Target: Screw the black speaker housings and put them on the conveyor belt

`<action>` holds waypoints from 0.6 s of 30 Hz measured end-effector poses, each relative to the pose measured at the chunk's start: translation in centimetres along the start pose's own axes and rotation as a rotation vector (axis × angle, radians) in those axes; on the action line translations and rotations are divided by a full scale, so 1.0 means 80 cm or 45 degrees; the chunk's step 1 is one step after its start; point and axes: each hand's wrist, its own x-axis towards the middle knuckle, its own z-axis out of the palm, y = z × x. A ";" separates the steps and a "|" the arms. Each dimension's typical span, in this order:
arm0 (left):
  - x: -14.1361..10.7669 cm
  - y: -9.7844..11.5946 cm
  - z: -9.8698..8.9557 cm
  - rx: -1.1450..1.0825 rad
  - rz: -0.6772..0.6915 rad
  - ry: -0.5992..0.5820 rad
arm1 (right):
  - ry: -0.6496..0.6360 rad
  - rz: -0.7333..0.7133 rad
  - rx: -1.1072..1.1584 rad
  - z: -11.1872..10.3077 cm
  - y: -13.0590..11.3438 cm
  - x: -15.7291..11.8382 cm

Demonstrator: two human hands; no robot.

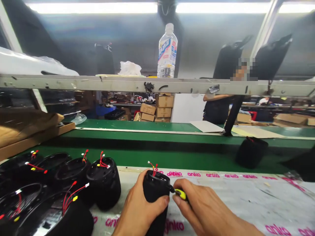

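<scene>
My left hand [140, 206] is wrapped round a black, cloth-like cylindrical housing [156, 190], its open top facing up. Thin red wires [154, 169] with small connectors stick out of that opening. My right hand [204, 205] grips a small yellow-and-black hand tool [180, 194], whose exact kind I cannot make out. The tool's dark end meets or nearly meets the right side of the housing's rim. To the left stand several similar black housings [107, 183], with red wires and white and yellow connectors showing at their tops.
A printed plastic sheet [233, 203] covers the bench. Beyond it runs a green conveyor belt [137, 155] carrying another black housing [252, 152]. A shelf rail [118, 82] crosses above, with a plastic bottle [167, 52] on the shelf. A cardboard tray [66, 128] sits left; a person [218, 109] stands beyond.
</scene>
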 end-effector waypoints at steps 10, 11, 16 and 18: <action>0.005 0.006 0.012 0.094 -0.041 0.056 | 0.002 -0.268 -0.468 0.017 0.005 0.003; 0.006 0.006 0.013 0.101 -0.046 0.059 | -0.007 -0.275 -0.484 0.016 0.005 0.004; 0.008 0.004 0.016 0.151 -0.062 0.074 | -0.059 -0.312 -0.588 0.012 0.006 0.002; 0.008 0.004 0.016 0.164 -0.069 0.075 | -0.058 -0.369 -0.670 0.011 0.006 0.000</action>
